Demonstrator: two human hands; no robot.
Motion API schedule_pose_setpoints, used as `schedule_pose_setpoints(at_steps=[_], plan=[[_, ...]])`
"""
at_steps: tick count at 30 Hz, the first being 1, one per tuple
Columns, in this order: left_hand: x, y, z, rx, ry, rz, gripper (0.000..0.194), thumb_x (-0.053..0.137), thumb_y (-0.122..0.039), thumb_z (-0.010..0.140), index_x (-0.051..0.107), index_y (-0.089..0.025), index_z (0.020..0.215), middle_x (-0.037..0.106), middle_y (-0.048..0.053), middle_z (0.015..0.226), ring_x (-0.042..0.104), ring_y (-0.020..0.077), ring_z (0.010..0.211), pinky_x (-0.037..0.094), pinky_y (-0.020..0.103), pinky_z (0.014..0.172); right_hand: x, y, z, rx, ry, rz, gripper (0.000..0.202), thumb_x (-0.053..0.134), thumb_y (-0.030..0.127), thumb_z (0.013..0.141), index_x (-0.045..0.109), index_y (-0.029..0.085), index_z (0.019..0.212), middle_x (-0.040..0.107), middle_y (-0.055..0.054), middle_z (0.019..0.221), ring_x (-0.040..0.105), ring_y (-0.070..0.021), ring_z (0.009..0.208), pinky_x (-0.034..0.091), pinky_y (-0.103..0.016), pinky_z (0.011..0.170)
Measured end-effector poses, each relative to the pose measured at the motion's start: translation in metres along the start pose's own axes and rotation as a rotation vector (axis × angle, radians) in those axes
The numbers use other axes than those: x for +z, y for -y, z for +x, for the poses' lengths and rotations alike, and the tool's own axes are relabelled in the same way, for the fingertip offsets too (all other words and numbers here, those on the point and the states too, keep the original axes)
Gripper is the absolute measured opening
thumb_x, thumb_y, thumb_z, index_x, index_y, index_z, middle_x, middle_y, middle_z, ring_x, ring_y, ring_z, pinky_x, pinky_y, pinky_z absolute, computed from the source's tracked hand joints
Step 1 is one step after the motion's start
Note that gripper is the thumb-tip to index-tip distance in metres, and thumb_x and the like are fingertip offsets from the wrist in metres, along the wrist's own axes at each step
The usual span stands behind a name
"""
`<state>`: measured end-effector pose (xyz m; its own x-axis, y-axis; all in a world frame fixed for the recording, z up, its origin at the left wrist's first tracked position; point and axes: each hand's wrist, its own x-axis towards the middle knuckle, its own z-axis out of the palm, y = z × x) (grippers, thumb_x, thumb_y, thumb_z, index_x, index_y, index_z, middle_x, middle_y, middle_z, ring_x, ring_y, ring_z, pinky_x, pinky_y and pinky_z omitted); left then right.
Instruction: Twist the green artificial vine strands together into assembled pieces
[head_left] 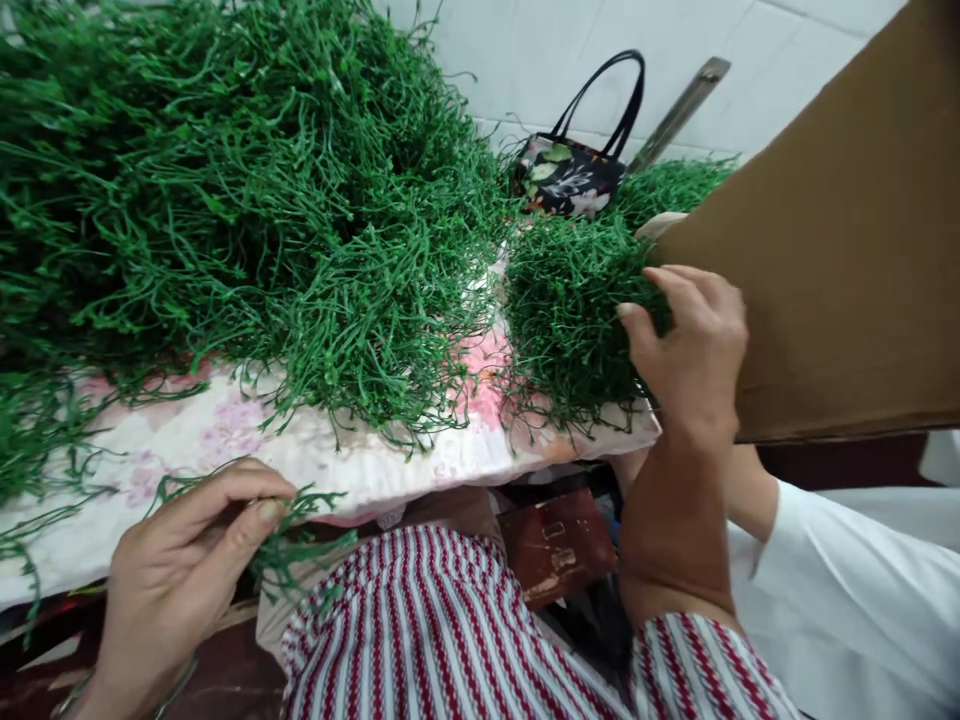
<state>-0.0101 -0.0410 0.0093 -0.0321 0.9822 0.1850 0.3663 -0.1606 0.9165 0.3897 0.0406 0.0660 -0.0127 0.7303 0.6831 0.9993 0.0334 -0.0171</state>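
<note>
Head view: the left hand [187,565] pinches thin green plastic-looking sprigs [296,535], ends jutting past its fingertips, seemingly to keep strands together; a large, tangled green heap [262,200] sits behind on the floral-clothed table [217,425], likely for easy reach; beside a smaller green pile [574,310], the right hand [694,350] has its fingers parted.

Sprig heaps [262,200] on tablecloth [420,468], handbag [570,178] behind, cardboard [840,260] at right
</note>
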Motion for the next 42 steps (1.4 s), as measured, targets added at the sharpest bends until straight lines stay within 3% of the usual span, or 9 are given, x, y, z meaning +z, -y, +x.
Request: schedule_pose_setpoints(at_steps=[2,4,6,9,14,20,28,37,42], plan=[[0.007,-0.003,0.006,-0.052,-0.012,-0.101,0.002,0.065,-0.021,0.073,0.065,-0.022,0.075,0.06,0.001,0.08,0.055,0.015,0.071,0.044,0.022,0.053,-0.005,0.026,-0.014,-0.048,-0.116,0.166,0.019,0.054,0.019,0.086,0.064,0.019,0.102,0.065,-0.012,0.104,0.058,-0.0242,0.1,0.045,-0.04,0.092],[0.014,-0.003,0.013,-0.079,-0.014,-0.197,0.001,0.064,-0.02,0.074,0.064,-0.019,0.074,0.059,0.001,0.078,0.054,0.0125,0.067,0.044,0.02,0.054,-0.006,0.06,-0.03,-0.163,-0.097,0.419,0.019,0.055,0.012,0.083,0.065,0.023,0.096,0.066,-0.008,0.093,0.061,-0.0204,0.088,0.049,-0.036,0.081],[0.022,-0.001,0.018,-0.117,0.036,-0.273,0.002,0.065,-0.02,0.074,0.065,-0.018,0.075,0.06,0.001,0.074,0.053,0.0104,0.063,0.043,0.019,0.053,-0.003,0.099,-0.046,-0.343,0.099,0.732,0.025,0.056,0.009,0.081,0.063,0.023,0.1,0.065,-0.006,0.093,0.062,-0.0172,0.083,0.052,-0.031,0.072],[0.028,0.001,0.021,-0.17,0.078,-0.347,0.005,0.067,-0.021,0.074,0.067,-0.016,0.074,0.061,0.0,0.066,0.054,0.0097,0.059,0.044,0.019,0.052,0.007,0.156,-0.066,-0.455,0.363,1.04,0.029,0.054,0.015,0.085,0.056,0.018,0.114,0.063,-0.01,0.105,0.061,-0.0182,0.095,0.053,-0.033,0.077],[0.028,0.003,0.014,-0.183,0.032,-0.367,0.007,0.069,-0.023,0.071,0.07,-0.016,0.073,0.066,0.001,0.067,0.058,0.0113,0.057,0.048,0.021,0.055,0.028,0.208,-0.081,-0.391,0.469,1.183,0.036,0.055,0.028,0.087,0.05,0.012,0.119,0.064,-0.011,0.1,0.06,-0.0186,0.091,0.053,-0.035,0.076],[0.033,0.009,0.012,-0.085,-0.09,-0.348,0.003,0.067,-0.02,0.073,0.068,-0.018,0.071,0.063,0.0,0.067,0.056,0.0107,0.061,0.045,0.022,0.058,0.035,0.217,-0.087,-0.299,0.478,1.189,0.008,0.051,0.02,0.088,0.058,0.015,0.086,0.06,-0.003,0.072,0.056,-0.0136,0.069,0.047,-0.027,0.067],[0.044,0.014,0.012,-0.064,-0.071,-0.351,0.005,0.064,-0.017,0.076,0.066,-0.019,0.072,0.061,-0.001,0.067,0.054,0.0102,0.064,0.043,0.021,0.059,0.037,0.216,-0.091,-0.31,0.495,1.177,0.007,0.05,0.019,0.088,0.054,0.017,0.083,0.056,-0.001,0.069,0.051,-0.0124,0.064,0.042,-0.024,0.063],[0.038,0.019,0.008,-0.304,0.221,-0.549,0.016,0.069,-0.025,0.07,0.063,-0.016,0.083,0.061,0.002,0.071,0.056,0.0112,0.06,0.05,0.022,0.056,0.04,0.207,-0.097,-0.207,0.502,1.305,0.006,0.049,0.015,0.088,0.054,0.018,0.084,0.056,-0.001,0.073,0.053,-0.0118,0.067,0.042,-0.023,0.062],[0.042,0.024,0.004,-0.27,0.196,-0.49,0.014,0.068,-0.025,0.071,0.058,-0.016,0.073,0.056,0.001,0.068,0.054,0.011,0.061,0.048,0.021,0.055,0.042,0.206,-0.099,-0.226,0.569,1.317,0.007,0.046,0.019,0.09,0.052,0.017,0.086,0.054,-0.001,0.073,0.051,-0.0115,0.066,0.041,-0.023,0.062]])
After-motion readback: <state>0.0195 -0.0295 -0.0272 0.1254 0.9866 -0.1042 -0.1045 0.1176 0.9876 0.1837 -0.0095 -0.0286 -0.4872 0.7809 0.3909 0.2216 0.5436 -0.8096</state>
